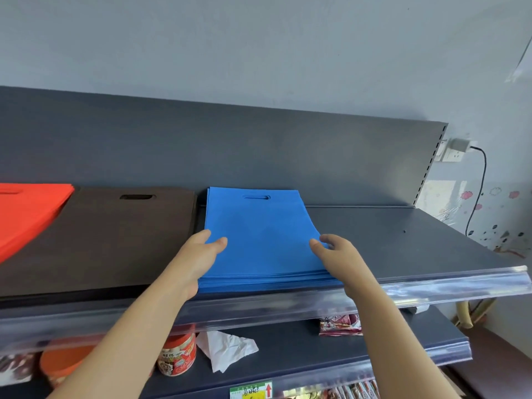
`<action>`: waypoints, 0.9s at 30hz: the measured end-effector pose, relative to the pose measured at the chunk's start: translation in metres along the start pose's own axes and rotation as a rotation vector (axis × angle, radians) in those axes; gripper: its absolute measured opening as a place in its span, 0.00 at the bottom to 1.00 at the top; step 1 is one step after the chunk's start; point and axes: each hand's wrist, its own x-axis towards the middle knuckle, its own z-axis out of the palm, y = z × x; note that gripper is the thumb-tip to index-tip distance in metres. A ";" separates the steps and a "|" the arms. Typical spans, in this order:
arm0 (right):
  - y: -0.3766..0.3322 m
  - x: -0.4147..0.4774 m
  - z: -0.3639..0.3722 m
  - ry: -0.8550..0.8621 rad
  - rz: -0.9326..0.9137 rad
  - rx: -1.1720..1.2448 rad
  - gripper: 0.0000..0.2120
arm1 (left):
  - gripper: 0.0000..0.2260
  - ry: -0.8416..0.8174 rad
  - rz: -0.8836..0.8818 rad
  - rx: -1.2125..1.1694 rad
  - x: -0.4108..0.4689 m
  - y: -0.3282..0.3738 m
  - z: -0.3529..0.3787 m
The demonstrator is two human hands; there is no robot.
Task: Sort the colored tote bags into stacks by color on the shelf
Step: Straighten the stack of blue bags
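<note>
A stack of blue tote bags [260, 234] lies flat in the middle of the dark grey top shelf [408, 243]. Left of it sits a brown stack [115, 234], and a red-orange stack [26, 214] lies at the far left edge. My left hand [198, 254] grips the left side of the blue stack, thumb on top. My right hand [335, 254] holds the stack's right side, thumb on top and fingers along the edge. Both hands are near the stack's front corners.
The top shelf has a clear plastic price strip [431, 289] along its front edge. On the lower shelf stand a red-labelled can [177, 355], an orange tub [60, 364], crumpled white paper [227, 349] and snack packets [339, 323]. A wall socket with cable [457, 148] is at the right.
</note>
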 end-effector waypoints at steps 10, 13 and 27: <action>0.029 0.005 -0.034 -0.295 -0.101 -0.140 0.36 | 0.31 0.012 0.098 0.536 -0.035 -0.005 0.002; 0.029 0.008 -0.034 -0.241 -0.150 -0.213 0.32 | 0.30 0.046 0.108 0.636 -0.037 -0.004 0.009; 0.030 0.015 -0.041 -0.255 -0.287 -0.382 0.23 | 0.25 0.039 0.213 0.916 -0.036 -0.009 0.016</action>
